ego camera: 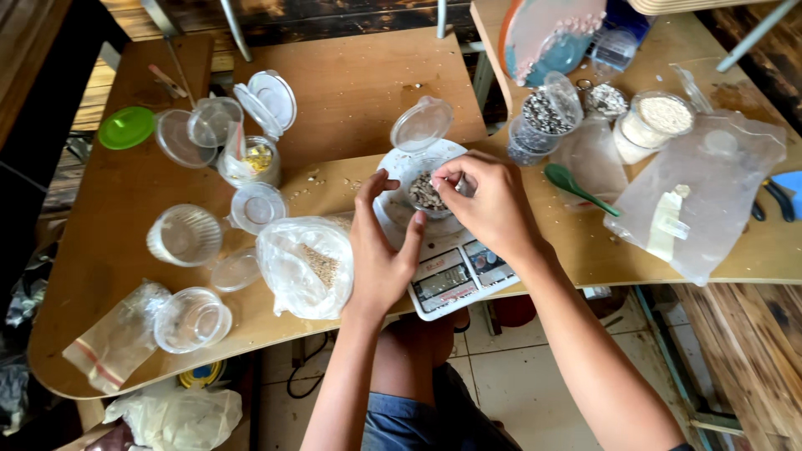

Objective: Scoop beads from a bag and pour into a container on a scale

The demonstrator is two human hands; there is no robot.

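Left hand open, steadied cup on scale; right hand pinched seeds. Best added few at a time.

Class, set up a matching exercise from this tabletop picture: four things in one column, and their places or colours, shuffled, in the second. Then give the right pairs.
Things:
1. spoon
2. loose round lid
3. small cup of seeds
4. bag of grain

Descriptions:
A. on the white scale
B. just left of the left hand
C. dark green, right of the right hand
D. light green, far left

Pairs: 1-C, 2-D, 3-A, 4-B
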